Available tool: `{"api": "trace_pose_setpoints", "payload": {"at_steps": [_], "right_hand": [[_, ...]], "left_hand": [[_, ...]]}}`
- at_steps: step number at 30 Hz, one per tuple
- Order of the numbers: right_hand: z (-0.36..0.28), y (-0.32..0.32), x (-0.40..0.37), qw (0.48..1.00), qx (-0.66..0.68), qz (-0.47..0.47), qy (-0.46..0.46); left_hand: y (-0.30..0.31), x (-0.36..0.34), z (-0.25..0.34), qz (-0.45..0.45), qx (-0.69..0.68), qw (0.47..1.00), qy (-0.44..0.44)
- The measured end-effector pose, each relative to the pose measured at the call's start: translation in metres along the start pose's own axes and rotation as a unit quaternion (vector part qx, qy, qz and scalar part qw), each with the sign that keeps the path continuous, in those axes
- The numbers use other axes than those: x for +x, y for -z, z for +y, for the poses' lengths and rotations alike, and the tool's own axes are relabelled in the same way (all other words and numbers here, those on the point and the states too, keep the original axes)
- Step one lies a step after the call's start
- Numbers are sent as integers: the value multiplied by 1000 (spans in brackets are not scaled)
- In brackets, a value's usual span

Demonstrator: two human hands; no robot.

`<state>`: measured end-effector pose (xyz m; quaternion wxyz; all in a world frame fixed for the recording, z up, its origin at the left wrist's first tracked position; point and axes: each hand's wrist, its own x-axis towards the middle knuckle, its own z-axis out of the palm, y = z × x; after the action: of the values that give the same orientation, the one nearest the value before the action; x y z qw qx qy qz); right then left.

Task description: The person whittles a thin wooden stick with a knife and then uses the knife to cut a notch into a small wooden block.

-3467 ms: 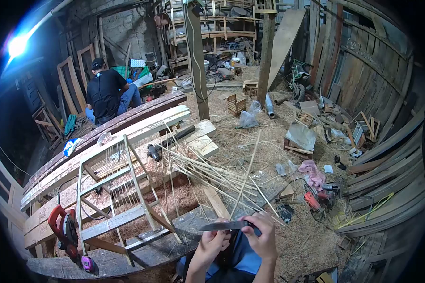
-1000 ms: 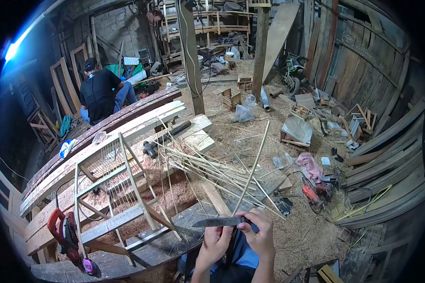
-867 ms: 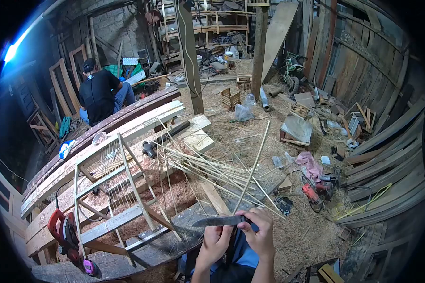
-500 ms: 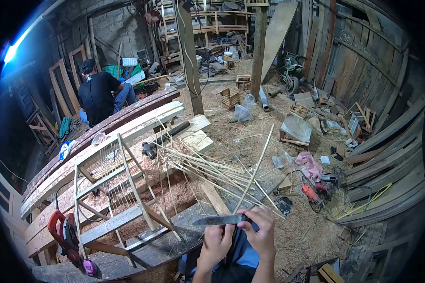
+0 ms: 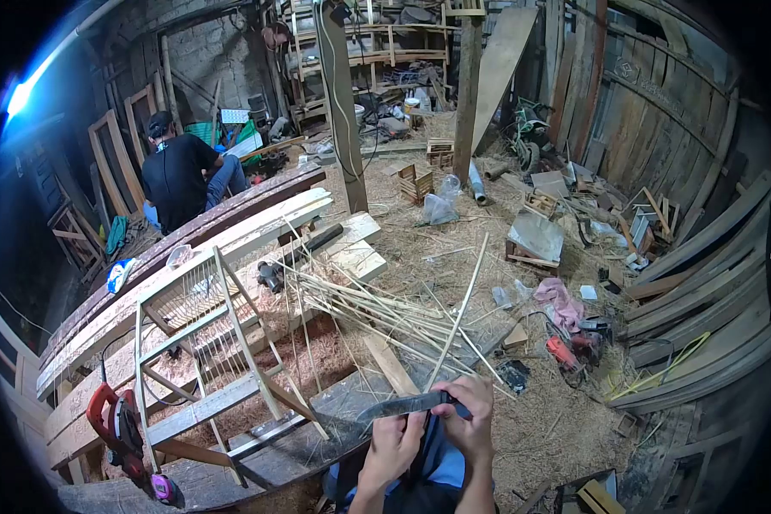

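Note:
A knife [image 5: 407,405] with a broad dark blade lies nearly level across the front of my body, its tip to the left. My right hand [image 5: 469,420] is closed around its handle. Just below the blade, my left hand [image 5: 391,454] is closed with its thumb up close to the blade. A long thin wooden stick [image 5: 464,313] rises away from between my hands; its near end goes behind the blade and is partly hidden by my left fingers. More thin sticks [image 5: 377,304] lie in a loose pile on the bench beyond.
A slatted wooden frame [image 5: 206,351] stands on the bench [image 5: 317,433] at left, near a red power tool [image 5: 116,428] and a purple tape measure [image 5: 163,487]. A hammer [image 5: 270,274] lies behind it. Another person [image 5: 180,176] sits at back left. Red tool [image 5: 565,351] on the shaving-covered floor.
The knife tip has shifted slightly right and down, tilting the blade. The long stick has dipped a little to the left with my hands.

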<state>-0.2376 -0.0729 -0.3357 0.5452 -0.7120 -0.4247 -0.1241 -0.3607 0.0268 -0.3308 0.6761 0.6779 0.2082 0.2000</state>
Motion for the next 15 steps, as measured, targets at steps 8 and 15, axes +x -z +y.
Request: {"api": "trace_pose_setpoints", "payload": {"at_steps": [8,15], "right_hand": [[75,57,-9,938,-23,215,-272],[7,36,-3,986,14,97,-135]], "left_hand": [[15,-25,48,46,-214,975,28],[-11,6,27,-32,-266,957,107]]}}
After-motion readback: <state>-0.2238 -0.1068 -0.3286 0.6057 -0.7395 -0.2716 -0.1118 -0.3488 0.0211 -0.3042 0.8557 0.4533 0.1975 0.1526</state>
